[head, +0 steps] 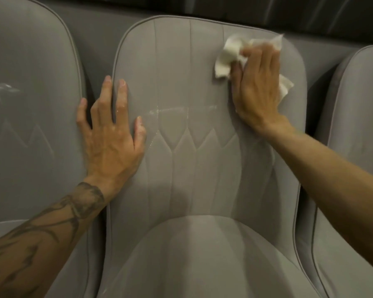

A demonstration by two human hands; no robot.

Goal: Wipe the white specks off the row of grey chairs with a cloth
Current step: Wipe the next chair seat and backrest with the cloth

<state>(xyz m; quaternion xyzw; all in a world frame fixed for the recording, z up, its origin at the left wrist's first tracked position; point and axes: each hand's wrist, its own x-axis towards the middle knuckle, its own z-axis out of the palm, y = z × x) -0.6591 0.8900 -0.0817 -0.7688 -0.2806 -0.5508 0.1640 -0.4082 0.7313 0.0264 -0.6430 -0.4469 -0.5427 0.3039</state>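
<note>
A grey padded chair with stitched seams fills the middle of the view. My right hand presses a crumpled white cloth flat against the upper right of its backrest. A thin line of white specks runs across the backrest at mid height. My left hand lies spread on the backrest's left edge, fingers apart, holding nothing.
A second grey chair stands close on the left, with a white smear on its backrest. A third grey chair is at the right edge. A dark wall runs behind the row.
</note>
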